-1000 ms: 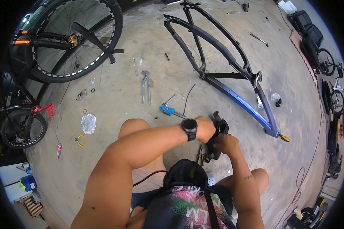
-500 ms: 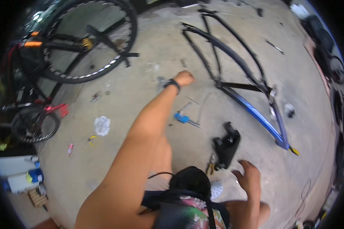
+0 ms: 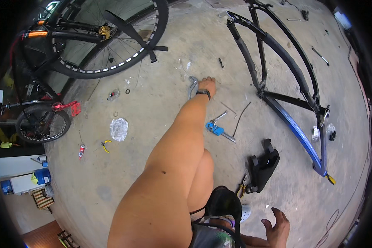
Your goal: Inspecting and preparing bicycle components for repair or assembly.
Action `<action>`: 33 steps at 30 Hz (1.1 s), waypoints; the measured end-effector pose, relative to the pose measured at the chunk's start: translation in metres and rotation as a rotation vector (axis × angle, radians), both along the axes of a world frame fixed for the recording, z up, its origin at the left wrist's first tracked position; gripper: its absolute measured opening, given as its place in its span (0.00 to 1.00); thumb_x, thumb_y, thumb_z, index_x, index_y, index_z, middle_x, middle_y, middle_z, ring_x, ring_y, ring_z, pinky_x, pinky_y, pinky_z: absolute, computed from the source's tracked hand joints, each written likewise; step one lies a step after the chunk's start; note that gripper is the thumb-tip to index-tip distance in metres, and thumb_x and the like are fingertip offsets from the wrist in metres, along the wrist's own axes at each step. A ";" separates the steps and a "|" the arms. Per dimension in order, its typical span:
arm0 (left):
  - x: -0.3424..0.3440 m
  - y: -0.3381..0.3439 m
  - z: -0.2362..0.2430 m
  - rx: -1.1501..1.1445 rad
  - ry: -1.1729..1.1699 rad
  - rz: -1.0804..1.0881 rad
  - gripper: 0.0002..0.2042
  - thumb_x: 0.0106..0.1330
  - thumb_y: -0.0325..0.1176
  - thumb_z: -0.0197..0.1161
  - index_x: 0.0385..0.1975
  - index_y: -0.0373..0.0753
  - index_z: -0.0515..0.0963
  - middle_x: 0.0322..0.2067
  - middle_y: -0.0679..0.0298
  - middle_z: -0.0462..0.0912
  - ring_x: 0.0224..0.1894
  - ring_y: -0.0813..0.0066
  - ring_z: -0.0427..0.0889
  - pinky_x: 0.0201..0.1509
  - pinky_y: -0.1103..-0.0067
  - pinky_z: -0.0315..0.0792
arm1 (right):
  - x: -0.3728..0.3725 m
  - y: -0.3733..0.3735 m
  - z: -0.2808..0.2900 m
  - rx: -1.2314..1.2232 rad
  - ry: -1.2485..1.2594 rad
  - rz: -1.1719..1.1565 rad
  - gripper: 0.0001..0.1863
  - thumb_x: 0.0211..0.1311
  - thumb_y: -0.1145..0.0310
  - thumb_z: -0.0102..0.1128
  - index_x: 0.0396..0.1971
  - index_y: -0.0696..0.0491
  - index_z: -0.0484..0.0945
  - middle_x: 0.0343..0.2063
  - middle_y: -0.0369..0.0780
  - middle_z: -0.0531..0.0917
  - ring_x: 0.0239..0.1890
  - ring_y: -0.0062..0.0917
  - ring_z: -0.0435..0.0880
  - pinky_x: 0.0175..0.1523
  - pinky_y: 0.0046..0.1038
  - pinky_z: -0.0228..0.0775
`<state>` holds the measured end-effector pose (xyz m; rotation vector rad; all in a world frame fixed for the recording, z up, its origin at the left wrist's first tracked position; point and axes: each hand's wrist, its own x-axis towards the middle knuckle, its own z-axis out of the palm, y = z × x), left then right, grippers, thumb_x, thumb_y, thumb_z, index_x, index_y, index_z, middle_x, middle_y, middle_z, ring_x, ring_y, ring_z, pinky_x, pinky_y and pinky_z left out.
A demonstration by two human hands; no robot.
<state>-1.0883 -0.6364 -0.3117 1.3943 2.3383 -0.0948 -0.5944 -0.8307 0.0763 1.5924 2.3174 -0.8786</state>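
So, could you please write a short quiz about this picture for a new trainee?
1. True or false: the left hand is stretched out to the grey pliers on the concrete floor.
2. What lies nearest to the black bag? A) the bicycle wheel B) the small yellow-handled pliers C) the red tube
3. Fill in: the right hand is open and holds ____.

Key: 1 true; 2 B; 3 nothing

Grey concrete floor (image 3: pixel 161 136) with scattered tools.
Silver pliers (image 3: pixel 191 87), blue-handled tool (image 3: pixel 215 128), black-and-blue bike frame (image 3: pixel 295 115), black bag (image 3: pixel 263 164), yellow cutters (image 3: pixel 106 145).
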 end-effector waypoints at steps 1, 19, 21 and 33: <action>-0.011 -0.009 0.000 0.028 -0.002 0.015 0.26 0.65 0.37 0.59 0.64 0.37 0.70 0.68 0.51 0.69 0.69 0.51 0.69 0.67 0.56 0.68 | -0.003 0.001 -0.001 -0.005 0.017 0.020 0.21 0.62 0.67 0.69 0.53 0.59 0.79 0.47 0.56 0.84 0.49 0.53 0.83 0.53 0.42 0.77; -0.077 -0.021 0.037 0.682 -0.142 0.163 0.10 0.65 0.33 0.55 0.40 0.36 0.79 0.30 0.43 0.84 0.35 0.41 0.84 0.41 0.54 0.78 | -0.002 0.009 -0.022 0.090 0.009 0.088 0.26 0.50 0.63 0.76 0.49 0.56 0.80 0.41 0.51 0.85 0.40 0.51 0.84 0.44 0.42 0.77; -0.140 -0.047 0.077 0.699 -0.049 0.113 0.12 0.65 0.34 0.57 0.40 0.37 0.84 0.34 0.45 0.86 0.39 0.43 0.85 0.43 0.58 0.78 | -0.010 0.015 -0.016 0.034 0.049 0.118 0.26 0.51 0.63 0.76 0.49 0.56 0.80 0.41 0.50 0.85 0.41 0.50 0.84 0.44 0.42 0.77; 0.057 -0.214 0.434 0.561 -0.409 -0.441 0.06 0.60 0.29 0.69 0.34 0.36 0.85 0.30 0.55 0.86 0.31 0.58 0.85 0.36 0.72 0.77 | -0.028 0.061 -0.013 0.312 0.592 0.233 0.31 0.54 0.61 0.75 0.57 0.57 0.76 0.48 0.50 0.83 0.50 0.47 0.83 0.54 0.39 0.77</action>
